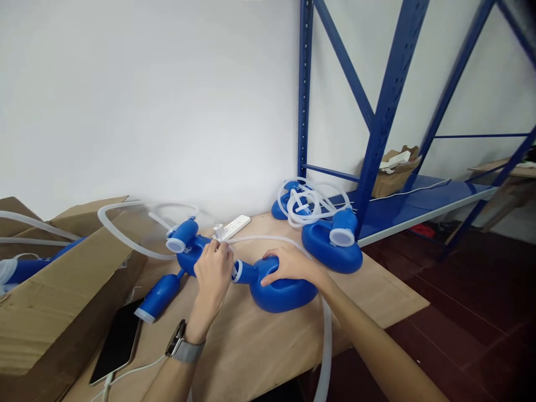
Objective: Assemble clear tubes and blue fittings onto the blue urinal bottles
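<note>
My left hand (214,273), with a watch on its wrist, is closed in a pinch at the neck of a blue plastic container (280,290) that lies on the cardboard-covered table (389,301). A clear tube (268,240) runs from that spot. My right hand (287,265) rests on top of the same container with its fingers curled over it. Just behind my left hand lies a second blue container (186,237) with a white cap.
A third blue container (333,245) with coiled tubing stands at the back right. A white power strip (234,226) lies by the wall. A phone (117,340) on a cable lies at the front left, beside an open cardboard box (54,285). Blue metal shelving (377,134) stands on the right.
</note>
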Demonstrator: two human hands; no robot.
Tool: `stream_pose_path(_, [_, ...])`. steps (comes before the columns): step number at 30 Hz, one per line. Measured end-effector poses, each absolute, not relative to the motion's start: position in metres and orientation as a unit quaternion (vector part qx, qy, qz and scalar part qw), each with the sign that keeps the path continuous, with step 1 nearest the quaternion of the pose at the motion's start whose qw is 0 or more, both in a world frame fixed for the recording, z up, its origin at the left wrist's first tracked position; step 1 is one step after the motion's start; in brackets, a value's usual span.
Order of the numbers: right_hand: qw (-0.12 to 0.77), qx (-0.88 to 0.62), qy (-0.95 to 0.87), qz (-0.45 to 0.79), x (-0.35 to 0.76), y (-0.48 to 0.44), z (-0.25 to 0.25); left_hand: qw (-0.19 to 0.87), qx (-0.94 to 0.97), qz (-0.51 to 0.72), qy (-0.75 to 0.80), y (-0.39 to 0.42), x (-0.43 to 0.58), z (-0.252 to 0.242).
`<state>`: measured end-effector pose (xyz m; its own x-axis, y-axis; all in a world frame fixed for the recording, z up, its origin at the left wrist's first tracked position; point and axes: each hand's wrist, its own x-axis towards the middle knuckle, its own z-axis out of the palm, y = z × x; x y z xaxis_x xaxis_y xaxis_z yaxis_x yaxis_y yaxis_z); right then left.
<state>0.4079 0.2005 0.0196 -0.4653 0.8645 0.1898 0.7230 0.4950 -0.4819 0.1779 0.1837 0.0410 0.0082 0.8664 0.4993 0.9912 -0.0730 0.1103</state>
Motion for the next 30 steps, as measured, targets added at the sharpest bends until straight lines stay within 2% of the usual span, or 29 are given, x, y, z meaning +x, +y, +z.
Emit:
stream_pose_path(4, [0.222, -0.485, -0.83, 0.164, 0.407, 0.195, 0.021, 0.142, -0.704, -0.223, -0.66, 0.185, 0.176, 0.041])
stream_pose_path(7, [0.222, -0.503, -0.82, 0.157, 0.404, 0.193, 0.021, 0.1, -0.711, -0.255, -0.648, 0.178, 0.176, 0.037])
stream_pose_path(9, [0.219, -0.51, -0.816, 0.159, 0.403, 0.192, 0.021, 0.021, -0.707, -0.303, -0.638, 0.172, 0.172, 0.035])
stream_pose_path(11, [0.215, -0.515, -0.813, 0.168, 0.403, 0.192, 0.021, -0.103, -0.698, -0.334, -0.625, 0.166, 0.164, 0.035])
stream_pose_path(13, [0.213, -0.514, -0.812, 0.175, 0.403, 0.193, 0.021, -0.225, -0.695, -0.323, -0.602, 0.161, 0.153, 0.037])
stream_pose_path(15, [0.212, -0.512, -0.812, 0.181, 0.403, 0.193, 0.021, -0.277, -0.718, -0.298, -0.566, 0.159, 0.14, 0.037])
stream_pose_path(21, [0.216, -0.516, -0.808, 0.184, 0.402, 0.191, 0.022, -0.134, -0.872, -0.211, -0.421, 0.177, 0.106, 0.037])
stream_pose_path(27, [0.19, -0.504, -0.822, 0.187, 0.402, 0.193, 0.026, -0.18, -0.904, -0.125, -0.367, 0.196, 0.098, 0.049])
stream_pose_path(30, [0.187, -0.505, -0.821, 0.191, 0.402, 0.193, 0.027, -0.161, -0.905, -0.105, -0.379, 0.203, 0.102, 0.054])
